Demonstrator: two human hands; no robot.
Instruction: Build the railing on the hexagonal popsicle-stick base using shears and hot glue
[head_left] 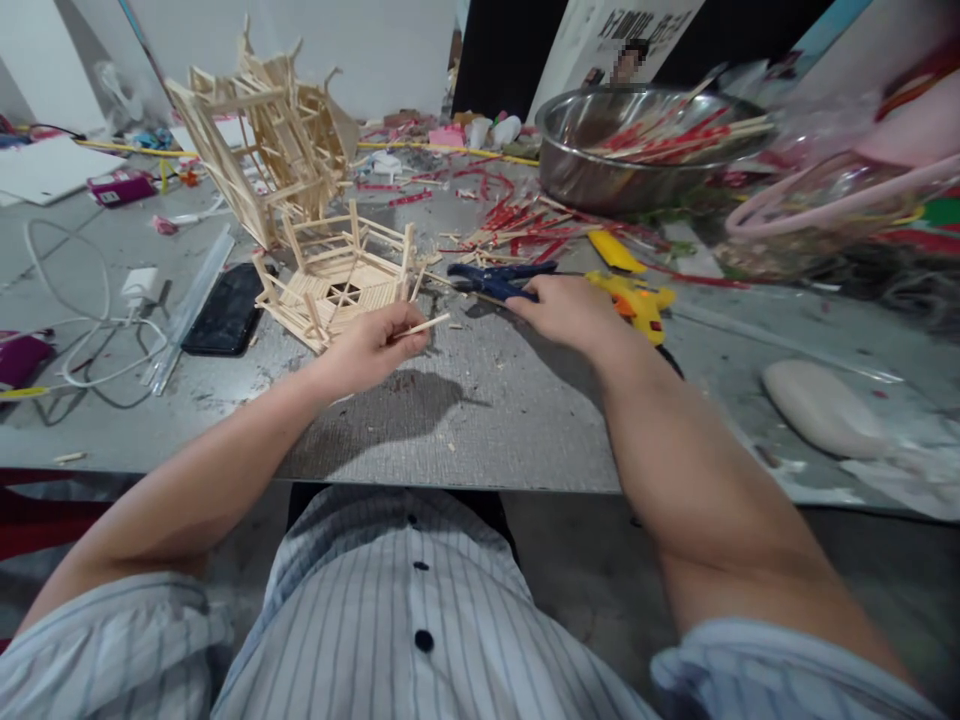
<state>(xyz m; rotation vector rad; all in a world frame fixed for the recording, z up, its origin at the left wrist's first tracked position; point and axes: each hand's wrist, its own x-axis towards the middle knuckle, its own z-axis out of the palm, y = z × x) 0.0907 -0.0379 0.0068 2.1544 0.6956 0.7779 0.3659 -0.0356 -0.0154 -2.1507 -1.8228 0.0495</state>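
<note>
My left hand (375, 345) is closed around a thin wooden stick (424, 326), which points to the right from between thumb and fingers. Just behind it stands a low wooden stick frame (360, 285), with a slatted floor, short posts and a small opening in the middle. Dark blue pliers (491, 277) lie on the table, jaws to the left. My right hand (566, 310) reaches over them, its fingers closed at the lower handle; part of the grip is hidden. Beside that hand lies a yellow glue gun (637, 305), partly covered by it.
A taller stick structure (277, 140) stands behind the frame. Red-tipped sticks lie scattered near a steel basin (570, 160) holding more sticks. A black phone (223, 310), a white charger (142, 287) with cable and a pale stone-like object (821, 405) lie on the grey table (525, 420).
</note>
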